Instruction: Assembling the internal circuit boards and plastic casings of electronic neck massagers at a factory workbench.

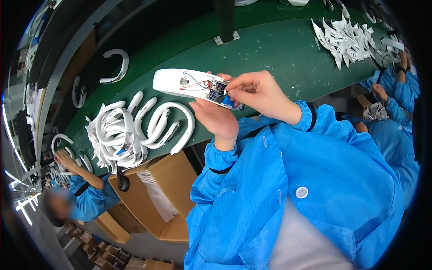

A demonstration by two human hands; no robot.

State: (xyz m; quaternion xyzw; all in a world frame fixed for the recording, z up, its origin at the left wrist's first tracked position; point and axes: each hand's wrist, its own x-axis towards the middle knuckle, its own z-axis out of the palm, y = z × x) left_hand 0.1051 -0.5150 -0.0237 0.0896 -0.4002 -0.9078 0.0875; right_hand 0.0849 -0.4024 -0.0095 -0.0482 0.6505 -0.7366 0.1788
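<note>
A white curved plastic housing lies across my left hand, its inner side facing up. Inside it sit a small dark blue circuit board, thin red and blue wires, and a little metal part near the far-left end. My left palm supports the housing from below, fingers partly hidden behind it. Over the board's right end, the thumb and forefinger of my right hand pinch together at a small white connector. A bright blue piece shows just beneath those fingertips.
A heap of white curved housings covers the green table at left. Several white shell pieces are piled far right. An open cardboard box stands below the table edge. Co-workers in blue sit left and right.
</note>
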